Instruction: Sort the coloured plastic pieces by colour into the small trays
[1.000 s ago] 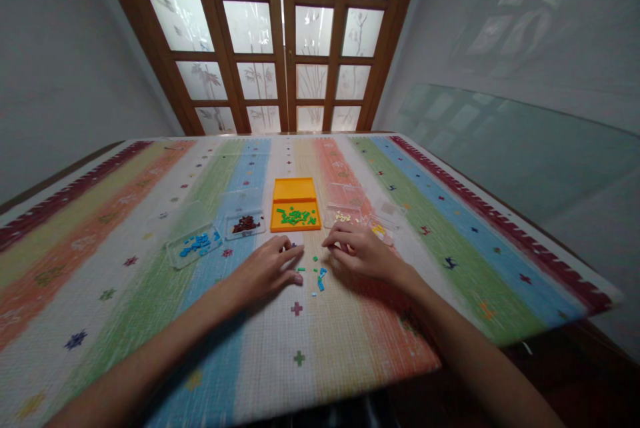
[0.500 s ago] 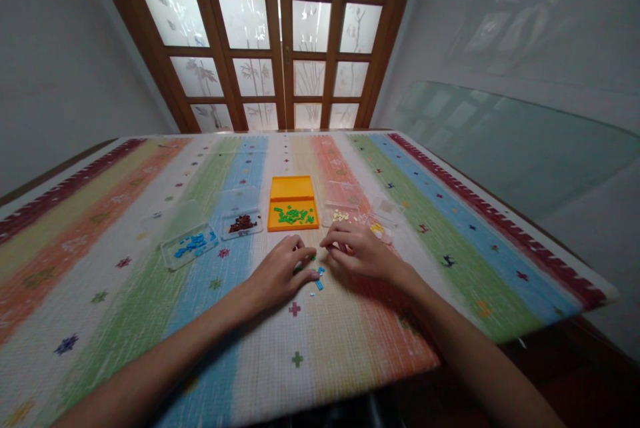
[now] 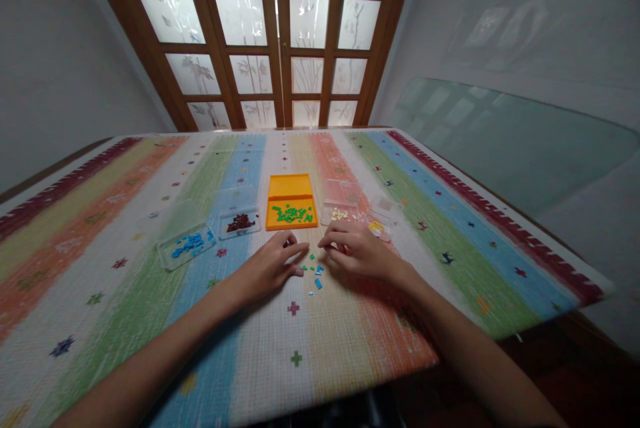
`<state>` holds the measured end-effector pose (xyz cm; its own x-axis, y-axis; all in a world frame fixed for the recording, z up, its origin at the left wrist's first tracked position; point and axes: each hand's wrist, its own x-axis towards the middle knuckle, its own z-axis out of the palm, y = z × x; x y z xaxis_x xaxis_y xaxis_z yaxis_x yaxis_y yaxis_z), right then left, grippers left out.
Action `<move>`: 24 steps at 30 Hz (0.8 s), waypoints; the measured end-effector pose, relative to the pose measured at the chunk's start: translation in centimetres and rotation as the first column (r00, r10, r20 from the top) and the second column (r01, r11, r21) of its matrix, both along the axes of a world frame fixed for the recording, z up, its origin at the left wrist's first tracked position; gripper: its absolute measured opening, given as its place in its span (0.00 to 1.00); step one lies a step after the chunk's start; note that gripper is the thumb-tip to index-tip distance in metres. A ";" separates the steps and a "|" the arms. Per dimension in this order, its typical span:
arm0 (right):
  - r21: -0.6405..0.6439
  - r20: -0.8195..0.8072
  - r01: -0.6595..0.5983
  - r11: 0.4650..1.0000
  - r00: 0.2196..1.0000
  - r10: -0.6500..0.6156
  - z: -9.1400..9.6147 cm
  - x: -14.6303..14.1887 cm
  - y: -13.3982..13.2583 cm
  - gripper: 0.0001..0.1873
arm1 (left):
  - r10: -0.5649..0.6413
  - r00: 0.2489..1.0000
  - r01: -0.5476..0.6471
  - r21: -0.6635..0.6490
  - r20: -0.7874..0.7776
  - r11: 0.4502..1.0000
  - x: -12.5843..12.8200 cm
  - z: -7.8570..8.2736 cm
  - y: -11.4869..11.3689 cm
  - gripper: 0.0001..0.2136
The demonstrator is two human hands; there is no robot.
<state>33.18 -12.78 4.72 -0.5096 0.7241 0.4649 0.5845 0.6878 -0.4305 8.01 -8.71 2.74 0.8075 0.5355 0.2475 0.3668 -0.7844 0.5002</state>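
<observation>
Several tiny green and blue pieces (image 3: 314,273) lie loose on the striped mat (image 3: 320,341) between my hands. My left hand (image 3: 273,266) rests flat on the mat just left of them, its fingers stretched toward them and holding nothing that I can see. Just right of the pieces is my right hand (image 3: 356,252), fingers curled with their tips down on the mat; what they hold, if anything, is hidden. An orange box (image 3: 273,213) with green pieces lies open just beyond both hands.
Beside the orange box stand clear boxes: blue pieces (image 3: 186,245) at far left, dark red pieces (image 3: 240,223), pale pieces (image 3: 340,215), and yellow pieces (image 3: 377,228) behind my right hand. The table's edge runs near right and front. A wooden glass-paned door (image 3: 280,41) stands behind.
My left hand slid right over the loose pieces, then drew back a little to the left, uncovering them. My right hand stayed put. The view shifted slightly.
</observation>
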 end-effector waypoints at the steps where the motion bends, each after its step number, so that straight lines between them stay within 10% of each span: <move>1: 0.001 0.001 0.000 1.000 1.000 0.000 0.0 0.0 0.0 0.11 | 0.004 1.000 -0.004 0.007 0.012 1.000 0.1 -0.1 0.1 0.14; 24: 0.035 0.012 -0.025 0.999 1.000 0.025 0.0 0.1 0.2 0.10 | -0.094 0.990 0.117 0.237 -0.107 0.964 2.2 -0.2 -2.3 0.12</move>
